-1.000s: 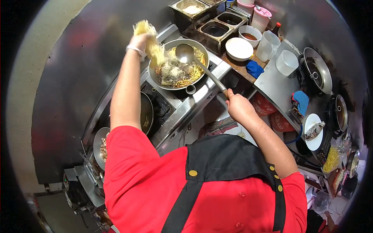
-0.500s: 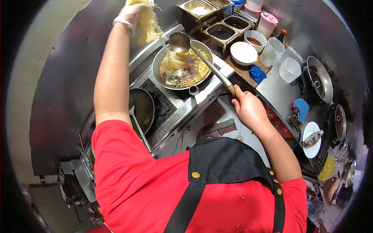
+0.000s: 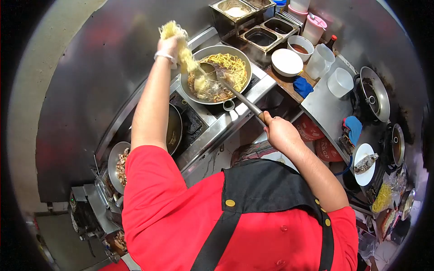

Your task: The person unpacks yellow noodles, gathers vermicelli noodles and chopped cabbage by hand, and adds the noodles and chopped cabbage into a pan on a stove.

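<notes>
My left hand [image 3: 167,47], in a thin clear glove, is closed around a bundle of thin pale noodles [image 3: 186,58] at the left edge of a wide pan [image 3: 247,83]. Some strands hang down into the pan. Thicker yellow noodles [image 3: 236,67] lie in dark sauce there, with a pale clump of thin noodles [image 3: 201,84] near the left side. My right hand [image 3: 281,132] grips the wooden end of a long metal ladle [image 3: 244,100]. Its bowl rests among the food, close to the pale clump.
Left of the pan, a dark frying pan [image 3: 174,131] is partly behind my left arm. Metal sauce containers [image 3: 261,37], a white bowl [image 3: 287,63] and plastic jugs [image 3: 320,61] stand at the back right. A plate with wrapped food [image 3: 364,165] sits far right.
My left hand has come down and to the right with the noodles, nearer the pan. The ladle's bowl has dropped from the pan's far rim into the food.
</notes>
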Demonstrator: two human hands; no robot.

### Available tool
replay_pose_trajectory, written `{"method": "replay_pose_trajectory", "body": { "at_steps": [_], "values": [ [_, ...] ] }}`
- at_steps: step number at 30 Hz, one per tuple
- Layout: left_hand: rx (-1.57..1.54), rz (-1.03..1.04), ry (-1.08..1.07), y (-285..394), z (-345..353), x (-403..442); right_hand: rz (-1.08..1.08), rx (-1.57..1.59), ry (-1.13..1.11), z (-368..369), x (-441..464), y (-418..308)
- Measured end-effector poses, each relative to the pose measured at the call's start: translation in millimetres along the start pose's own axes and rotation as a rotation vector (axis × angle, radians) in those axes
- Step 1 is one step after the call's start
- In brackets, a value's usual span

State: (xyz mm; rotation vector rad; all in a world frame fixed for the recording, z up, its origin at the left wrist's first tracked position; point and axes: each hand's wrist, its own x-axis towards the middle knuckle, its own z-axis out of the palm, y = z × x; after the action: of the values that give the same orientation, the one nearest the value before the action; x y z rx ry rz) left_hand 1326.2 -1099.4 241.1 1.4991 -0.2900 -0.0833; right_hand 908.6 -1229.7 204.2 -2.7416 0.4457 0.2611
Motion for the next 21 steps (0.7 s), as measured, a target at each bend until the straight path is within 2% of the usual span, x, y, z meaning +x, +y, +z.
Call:
{"method": "replay_pose_trajectory", "body": {
  "at_steps": [2, 6, 8, 10, 11, 15, 21],
  "values": [
    [-0.076, 0.017, -0.075, 32, -3, 7, -0.014, -0.022, 0.008, 3, 0, 0],
    [0.021, 0.128, -0.034, 117, -2, 2, -0.014, -0.027, -0.003, 10, -1, 3],
    [-0.009, 0.289, -0.112, 140, -14, 32, 0.011, -0.011, -0.018, 15, -3, 5],
    [-0.225, 0.216, -0.392, 179, 4, 11, 0.017, -0.007, -0.018, 20, -4, 8],
    [-0.260, 0.258, -0.423, 196, 5, 7, 0.021, -0.003, -0.021, 21, -5, 8],
    [-0.308, 0.377, -0.460, 241, 10, -12, 0.038, -0.030, 0.007, 22, -12, 9],
    [-0.353, 0.439, -0.490, 267, 20, -33, -0.007, -0.224, 0.252, -12, -33, 10]
  ]
}}
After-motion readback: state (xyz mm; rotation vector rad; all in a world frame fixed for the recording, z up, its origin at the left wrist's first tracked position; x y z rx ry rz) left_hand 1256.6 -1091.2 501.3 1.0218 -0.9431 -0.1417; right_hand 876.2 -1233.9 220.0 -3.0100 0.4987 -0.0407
